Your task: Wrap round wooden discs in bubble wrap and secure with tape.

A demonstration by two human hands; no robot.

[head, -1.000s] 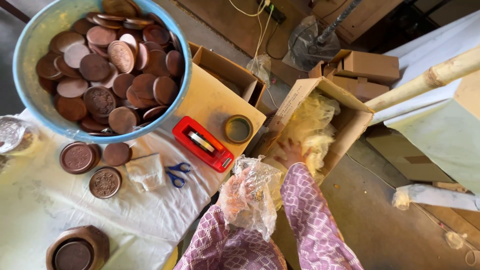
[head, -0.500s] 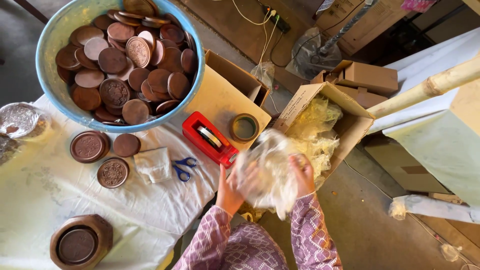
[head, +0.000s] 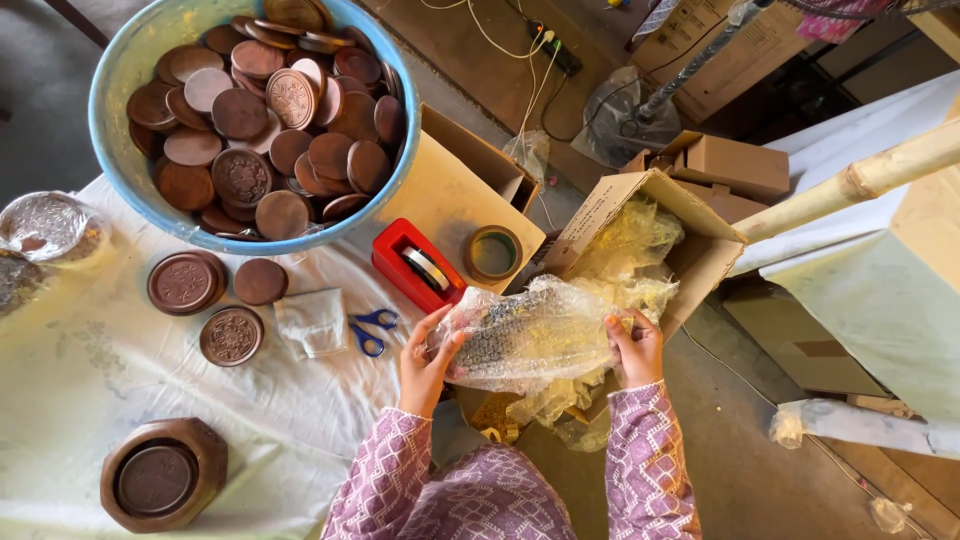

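Observation:
A sheet of clear bubble wrap (head: 530,335) is stretched between both my hands above my lap. My left hand (head: 428,362) grips its left end and my right hand (head: 636,347) grips its right end. Both sleeves are purple with a white pattern. Just behind the sheet an open cardboard box (head: 690,225) holds more yellowish bubble wrap (head: 630,240). Left of my left hand lie blue-handled scissors (head: 368,331) and a red tape dispenser (head: 415,265) on the white cloth.
A blue basin (head: 130,170) holds several brown carved wooden discs (head: 270,110). Loose discs (head: 185,282) and a wooden holder (head: 160,475) lie on the cloth. A tape roll (head: 492,253) sits on a cardboard box. Small boxes, cables and a wooden pole stand at right.
My right hand came out of the cardboard box with bubble wrap. Both hands have pulled the sheet out wide and flat in front of me.

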